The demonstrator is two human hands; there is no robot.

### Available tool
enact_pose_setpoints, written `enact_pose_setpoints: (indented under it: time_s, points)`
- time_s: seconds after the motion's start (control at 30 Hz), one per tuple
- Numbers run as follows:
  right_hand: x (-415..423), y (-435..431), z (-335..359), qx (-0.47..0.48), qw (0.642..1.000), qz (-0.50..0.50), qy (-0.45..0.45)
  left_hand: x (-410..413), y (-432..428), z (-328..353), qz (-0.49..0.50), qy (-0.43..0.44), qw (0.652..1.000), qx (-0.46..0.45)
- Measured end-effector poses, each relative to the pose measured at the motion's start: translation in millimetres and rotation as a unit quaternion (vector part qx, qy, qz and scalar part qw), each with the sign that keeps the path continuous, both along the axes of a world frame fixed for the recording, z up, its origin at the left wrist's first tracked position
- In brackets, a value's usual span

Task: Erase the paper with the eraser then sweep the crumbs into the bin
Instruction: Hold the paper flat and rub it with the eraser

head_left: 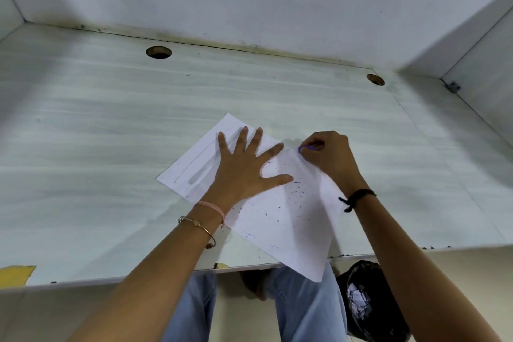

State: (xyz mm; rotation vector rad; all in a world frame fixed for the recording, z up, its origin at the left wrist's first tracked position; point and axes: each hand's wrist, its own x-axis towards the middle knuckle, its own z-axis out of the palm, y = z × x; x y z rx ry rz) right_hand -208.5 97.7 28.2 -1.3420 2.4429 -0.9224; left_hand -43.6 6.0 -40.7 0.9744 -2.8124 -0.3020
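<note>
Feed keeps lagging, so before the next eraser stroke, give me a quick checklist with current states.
1. Left hand flat on the paper, pinning it: ok.
2. Right hand pinches the purple eraser: ok.
3. Eraser tip touching the paper: cannot tell.
4. Pencil marks all erased: not ok, marks show beside the left hand.
5. Crumbs lying on the paper, ready to sweep: ok.
6. Bin below the desk edge, beside the paper's overhanging corner: ok.
</note>
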Motion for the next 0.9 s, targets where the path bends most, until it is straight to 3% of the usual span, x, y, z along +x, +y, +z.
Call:
enact_pose_setpoints:
  time_s: [0.2,0.33,0.53,0.67,0.77,0.83,0.9]
  points:
    - [29,-3,-8,0.014,0.997,0.078,0.006,-1,0,-2,-0.002,-0.008,1.0,-0.013]
    - [-2,-2,-1,0.006,1.0,0.005,0.006,1,0,0,-0.002,-0.006,1.0,0.003]
    - [27,2,-11,0.005,0.997,0.071,0.0,-1,0,0,-0.003,-0.022,1.0,-0.009]
    - [0,1,-8,-0.011,1.0,-0.012,-0.019,1,0,1,-0.007,-0.011,1.0,0.013]
    - [-1,0,-3,0.009,1.0,-0.008,0.0,2,-3,5,-0.013,-0.004,0.999,0.035]
    - [13,4,-1,-0.025,1.0,0.001,-0.008,3,-4,8,-0.011,0.03,0.998,0.05]
    - [30,8,-2,-0.067,0.997,0.017,-0.029,7,-5,16,0.007,0.144,0.98,0.136]
